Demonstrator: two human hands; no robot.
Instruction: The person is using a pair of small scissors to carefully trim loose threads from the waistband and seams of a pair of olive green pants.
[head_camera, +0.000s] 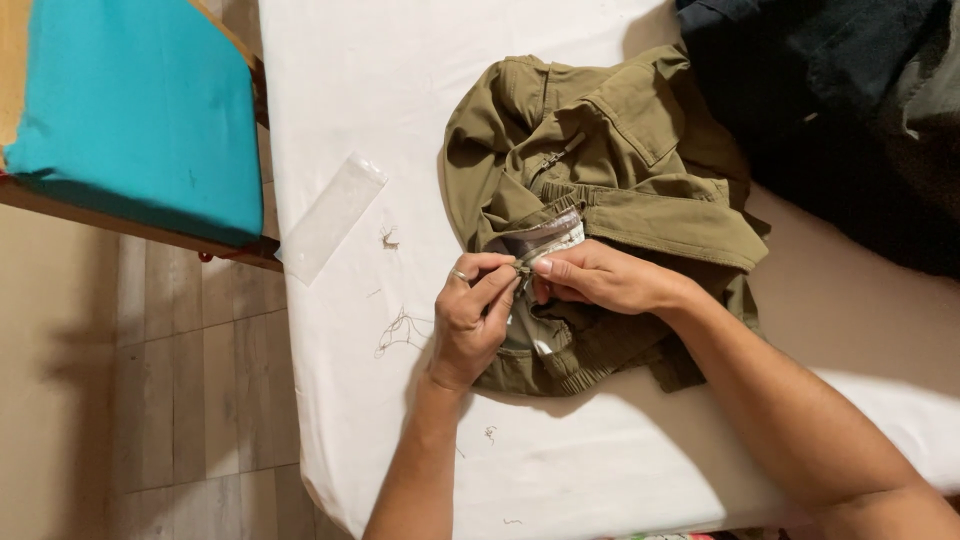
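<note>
An olive-green garment (640, 160) lies crumpled on a white-covered table (360, 110). Both hands meet at a zipper (522, 268) near the garment's pale inner lining (545, 238). My left hand (470, 315), with a ring on one finger, pinches the zipper piece between thumb and fingers. My right hand (595, 278) comes in from the right and grips the same spot with its fingertips. A second zipper (552, 158) runs across the upper part of the garment.
A clear plastic bag (330, 215) lies left of the garment, partly over the table edge. Loose thread clippings (400, 328) are scattered by my left hand. A dark garment pile (850, 110) fills the upper right. A teal-cushioned chair (140, 110) stands at the left over wood flooring.
</note>
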